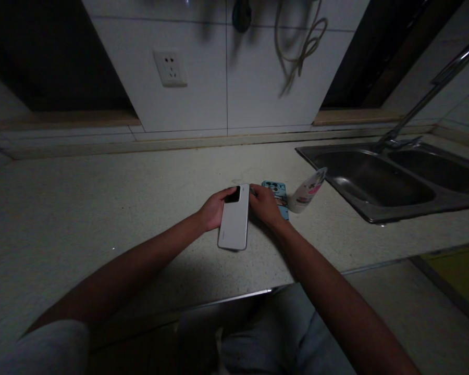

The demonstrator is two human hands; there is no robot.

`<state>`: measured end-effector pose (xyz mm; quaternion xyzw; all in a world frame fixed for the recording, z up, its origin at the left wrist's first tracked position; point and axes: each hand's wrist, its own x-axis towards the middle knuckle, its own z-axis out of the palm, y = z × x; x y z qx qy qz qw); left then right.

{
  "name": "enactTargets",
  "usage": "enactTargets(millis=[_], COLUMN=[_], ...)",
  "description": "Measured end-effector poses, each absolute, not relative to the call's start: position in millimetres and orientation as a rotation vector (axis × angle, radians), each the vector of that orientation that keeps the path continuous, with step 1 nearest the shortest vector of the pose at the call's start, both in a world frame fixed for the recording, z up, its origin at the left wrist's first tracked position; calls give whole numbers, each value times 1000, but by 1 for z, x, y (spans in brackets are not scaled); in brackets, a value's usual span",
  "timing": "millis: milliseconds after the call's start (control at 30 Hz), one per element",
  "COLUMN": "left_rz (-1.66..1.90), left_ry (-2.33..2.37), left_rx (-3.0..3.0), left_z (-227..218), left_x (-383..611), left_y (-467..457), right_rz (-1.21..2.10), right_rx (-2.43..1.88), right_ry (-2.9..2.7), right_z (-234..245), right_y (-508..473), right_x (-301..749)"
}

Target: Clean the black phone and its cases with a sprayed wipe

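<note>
A white smartphone (234, 221) is tilted over the counter, its back and dark camera block facing up. My left hand (214, 209) grips its upper left side, with the thumb across the camera block. At the phone's upper right edge, my right hand (264, 202) is closed, its fingertips pinched around something small and dark that I cannot make out. Partly covered by that hand, a blue patterned phone case (283, 200) lies on the counter. Just right of the case, a white squeeze tube (308, 191) with pink print stands leaning to the right.
The speckled counter (101, 208) runs along a tiled wall with a socket (170, 67). A double steel sink (375, 179) with a tall tap (433, 88) is set in at the right. A coiled cable (303, 49) hangs above. The counter's front edge (234, 298) is close to my body.
</note>
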<state>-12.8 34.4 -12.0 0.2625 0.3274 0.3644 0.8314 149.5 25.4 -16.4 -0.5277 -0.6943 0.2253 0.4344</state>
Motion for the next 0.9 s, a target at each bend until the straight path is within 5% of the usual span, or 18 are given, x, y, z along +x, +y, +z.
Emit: enactTargets(millis=[900], left_rz=[769], left_ry=[727], left_rx=[531], left_z=[-6], left_x=[-12], left_y=[33], right_rz=[534], right_rx=[-1347], right_ry=[-1769], right_z=[-17], right_y=[24], right_x=[150])
